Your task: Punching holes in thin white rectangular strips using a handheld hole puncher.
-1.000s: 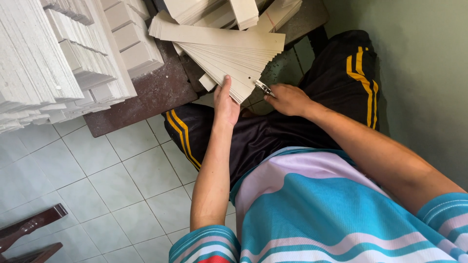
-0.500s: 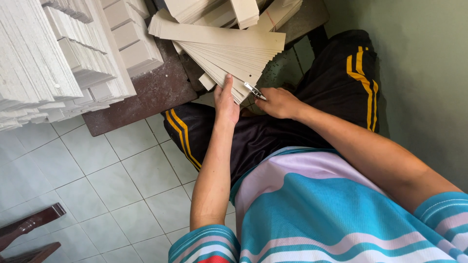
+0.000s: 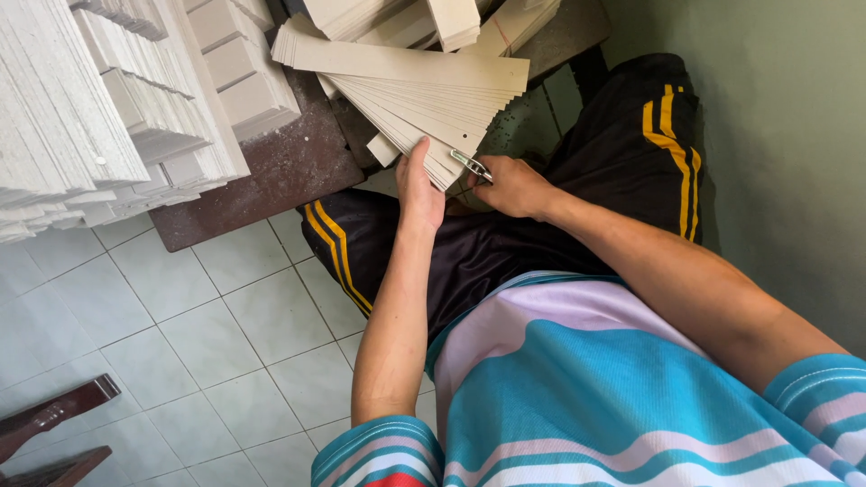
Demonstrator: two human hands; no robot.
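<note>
A fanned stack of pale card strips (image 3: 410,95) hangs off the near edge of a dark brown tabletop (image 3: 271,180), its lower corner pointing down toward my lap. I take that corner as the landmark. My left hand (image 3: 419,185) sits directly under it, fingers held straight and together, the fingertips touching the underside of the lowest strips. My right hand (image 3: 514,188) lies just to the right of the corner, curled shut around a small metal clip-like tool (image 3: 471,165), whose shiny end touches the edge of the strips; I cannot tell what kind of tool it is.

As I judge it, the step goes best if the left hand keeps the corner square and steady from below while the right works the tool in along the strip edge without skewing the fan, since loose strips could slide apart.

Up and left of the corner, tall stacks of white sheets (image 3: 99,108) crowd the tabletop. Below it lie my black trousers with yellow stripes (image 3: 631,153), then pale floor tiles (image 3: 180,343), and a green wall (image 3: 776,135) to the right.
</note>
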